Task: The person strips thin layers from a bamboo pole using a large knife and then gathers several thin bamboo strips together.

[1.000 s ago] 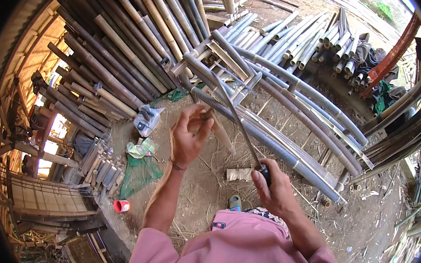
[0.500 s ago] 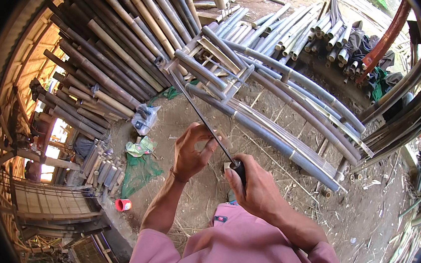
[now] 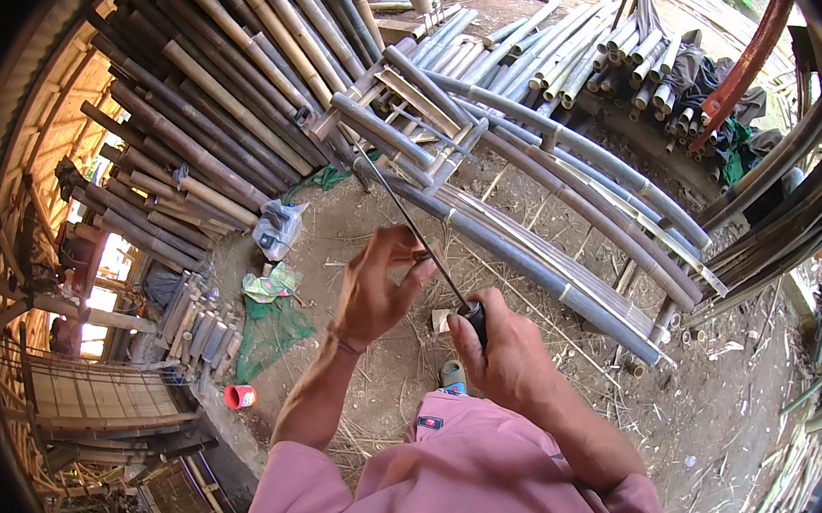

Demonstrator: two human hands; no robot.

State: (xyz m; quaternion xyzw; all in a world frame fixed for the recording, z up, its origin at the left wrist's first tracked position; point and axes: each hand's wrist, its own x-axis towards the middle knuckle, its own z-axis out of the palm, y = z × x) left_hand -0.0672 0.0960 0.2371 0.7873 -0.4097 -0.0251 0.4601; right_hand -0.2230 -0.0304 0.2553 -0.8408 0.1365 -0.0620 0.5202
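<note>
My right hand (image 3: 506, 348) is closed around the black handle (image 3: 473, 323) of a long thin dark rod-like tool (image 3: 439, 269). The shaft slants away to the upper left, its far end close to the bamboo frame. My left hand (image 3: 376, 288) is partway along the shaft, fingers curled and thumb and fingertips pinched at it. Next to my right thumb shows a small pale piece (image 3: 440, 320); I cannot tell whether it is held or lies below. Ahead stands the bamboo frame (image 3: 529, 252), built of thick grey poles with a short ladder-like end.
Dark bamboo poles (image 3: 222, 74) lean in a stack at the left. More cut poles (image 3: 555, 59) are piled at the back. A plastic bag (image 3: 280, 227), green netting (image 3: 272, 337) and a red cup (image 3: 239, 397) lie at left. My sandalled foot (image 3: 454, 373) stands on littered dirt.
My left hand has shifted slightly relative to the shaft, its fingers drawn a little closer. My right hand keeps its hold on the handle. My foot now shows below the hands.
</note>
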